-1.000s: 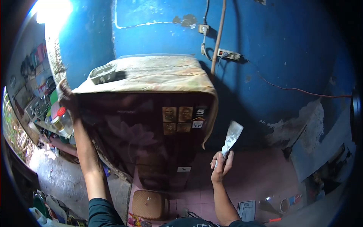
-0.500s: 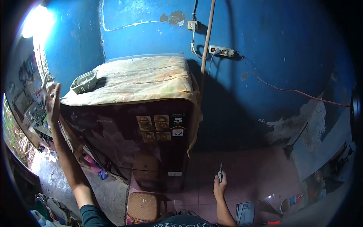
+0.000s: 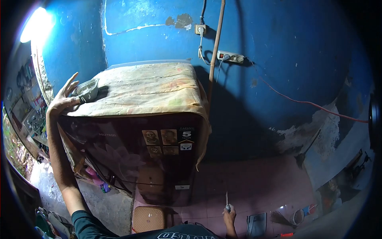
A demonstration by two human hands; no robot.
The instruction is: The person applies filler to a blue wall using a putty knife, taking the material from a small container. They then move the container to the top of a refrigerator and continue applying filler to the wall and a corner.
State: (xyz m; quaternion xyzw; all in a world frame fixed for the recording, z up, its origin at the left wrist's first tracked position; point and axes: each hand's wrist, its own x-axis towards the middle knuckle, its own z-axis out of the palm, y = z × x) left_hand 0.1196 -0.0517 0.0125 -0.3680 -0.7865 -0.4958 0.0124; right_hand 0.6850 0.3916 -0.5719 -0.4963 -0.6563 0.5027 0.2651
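My left hand [image 3: 65, 98] is at the left end of the fridge top, its fingers spread at the side of a small grey-green basket [image 3: 88, 91]. That basket rests on the stained cream cloth [image 3: 151, 85] draped over the dark red fridge [image 3: 119, 139]. Low in the view, over the pink tiles, my right hand [image 3: 229, 214] is closed around a small tool with a grey handle and a thin pointed blade [image 3: 227, 197], which points away from me. The exact kind of tool is too small to tell.
A brown woven stool [image 3: 148, 219] stands before the fridge. Behind it, a bamboo pole [image 3: 217, 47] leans along the blue wall, near a power strip [image 3: 230, 57] with a red cable. A broom [image 3: 281, 218] and a small bucket [image 3: 297, 217] are on the lower right.
My left hand has moved right and down onto the fridge top, beside the basket. My right hand, with the tool, is lower in view. The whole view has shifted slightly.
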